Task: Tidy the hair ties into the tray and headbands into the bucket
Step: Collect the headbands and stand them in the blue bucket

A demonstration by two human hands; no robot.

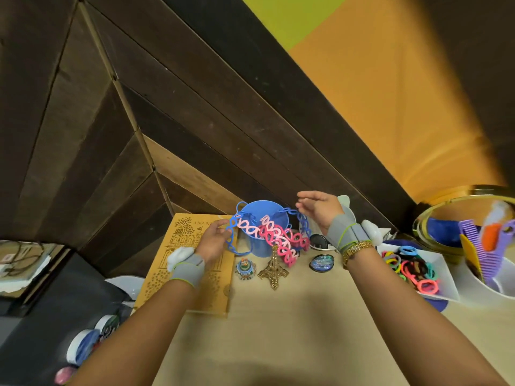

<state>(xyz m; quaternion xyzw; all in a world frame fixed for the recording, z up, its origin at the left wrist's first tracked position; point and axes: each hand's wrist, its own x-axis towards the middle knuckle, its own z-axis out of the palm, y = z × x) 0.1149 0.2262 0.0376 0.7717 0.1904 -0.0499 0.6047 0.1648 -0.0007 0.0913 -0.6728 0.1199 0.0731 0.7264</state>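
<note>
Two bare forearms are reaching forward over a tan, cloth-like tabletop [278, 330], each wrist wearing a grey strap with a white pod. Nearest, a small brass Eiffel Tower model [273, 267] is standing upright, with a glossy oval paperweight [322, 262] lying to its right. Further right, a white square tray [446, 274] is holding a heap of looped hair ties [409, 267] in neon colours. The left hand [213, 240] is resting over an orange perforated board [189, 263], its fingers curling round a blue openwork headband [231, 240] — thin, chain-patterned plastic. Beyond, pink headbands [278, 238] are draping over the rim of a smooth blue bucket [257, 250]. The right hand [320, 208] is hovering beside the bucket's far rim, fingers straight and spread, gripping nothing.
</note>
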